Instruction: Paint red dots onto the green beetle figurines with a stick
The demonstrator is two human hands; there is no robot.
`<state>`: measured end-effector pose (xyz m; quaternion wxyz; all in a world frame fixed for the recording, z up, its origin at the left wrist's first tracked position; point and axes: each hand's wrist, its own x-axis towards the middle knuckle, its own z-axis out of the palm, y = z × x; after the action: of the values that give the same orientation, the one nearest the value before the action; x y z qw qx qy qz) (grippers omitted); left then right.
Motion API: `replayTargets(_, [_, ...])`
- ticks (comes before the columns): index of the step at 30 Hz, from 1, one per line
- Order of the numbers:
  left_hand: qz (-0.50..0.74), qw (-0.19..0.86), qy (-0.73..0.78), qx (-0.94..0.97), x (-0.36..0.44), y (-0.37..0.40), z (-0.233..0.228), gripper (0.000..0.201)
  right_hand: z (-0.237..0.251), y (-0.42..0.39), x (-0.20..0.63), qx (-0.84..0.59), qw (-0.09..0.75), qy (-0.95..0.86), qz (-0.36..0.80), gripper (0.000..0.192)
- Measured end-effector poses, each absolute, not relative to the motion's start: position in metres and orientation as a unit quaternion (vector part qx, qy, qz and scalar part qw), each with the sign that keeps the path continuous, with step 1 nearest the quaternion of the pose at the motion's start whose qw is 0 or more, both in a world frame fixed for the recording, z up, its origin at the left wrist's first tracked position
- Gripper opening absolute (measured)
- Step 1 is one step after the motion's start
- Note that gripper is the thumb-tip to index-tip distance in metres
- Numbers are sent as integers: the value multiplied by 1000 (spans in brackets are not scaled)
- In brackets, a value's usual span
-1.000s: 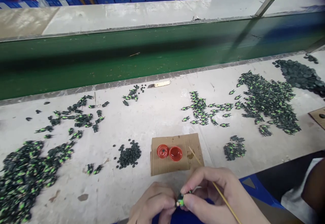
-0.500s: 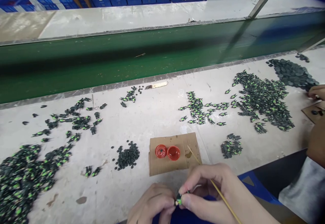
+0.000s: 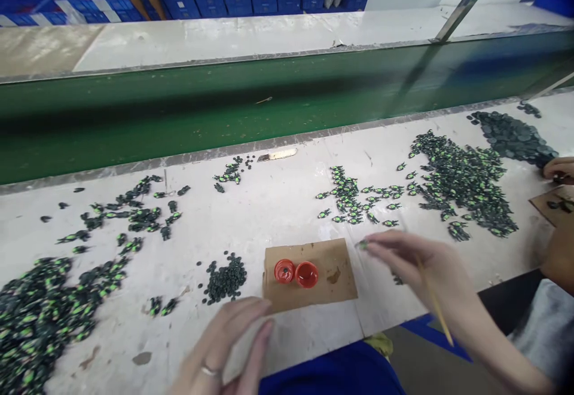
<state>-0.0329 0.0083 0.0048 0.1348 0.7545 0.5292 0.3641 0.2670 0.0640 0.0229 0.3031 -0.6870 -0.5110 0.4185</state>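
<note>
My right hand [image 3: 421, 260] is pinching a small black-and-green figure [image 3: 361, 245] at its fingertips, just right of the cardboard piece [image 3: 343, 290]. A thin wooden stick [image 3: 436, 306] is tucked in the same hand and slants down behind the fingers. Blurred by motion, my left hand [image 3: 226, 344] has its fingers apart and nothing in them, with a ring on one finger. It is nearest to the heap of small black discs [image 3: 226, 278] and the cardboard's lower left corner. Two small red dishes [image 3: 307, 275] stand side by side on the cardboard.
Large heaps of black-and-green figures lie at the left [image 3: 45, 317] and right [image 3: 466, 180], with a smaller group [image 3: 345, 192] between. A white-handled knife [image 3: 278, 154] lies near the green belt [image 3: 215, 108]. Another person's hand [image 3: 560, 168] is at the right, by larger black discs [image 3: 511, 135].
My left hand has let go of the figure and moved left, its fingers opening. My right hand has carried the figure forward and right, away from the table's front edge, still with the stick.
</note>
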Motion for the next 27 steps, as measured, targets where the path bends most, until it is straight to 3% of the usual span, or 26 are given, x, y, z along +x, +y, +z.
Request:
replayTargets(4, [381,124,673,622,-66,-1,-13,14,-8,80,329,-747,246,-546,289,44])
replayTargets(7, [341,105,655,666,-82,-5,-26,14,-20,78,345,-757,200,-575,240,39])
replayTargets(11, [292,77,629,716,-86,-10,-43,15,-19,71,337,-777,215,-565,176,35])
replayTargets(27, [246,121,627,729,-88,-12,-50,16,-8,65,314,-766,272,-549,193,28])
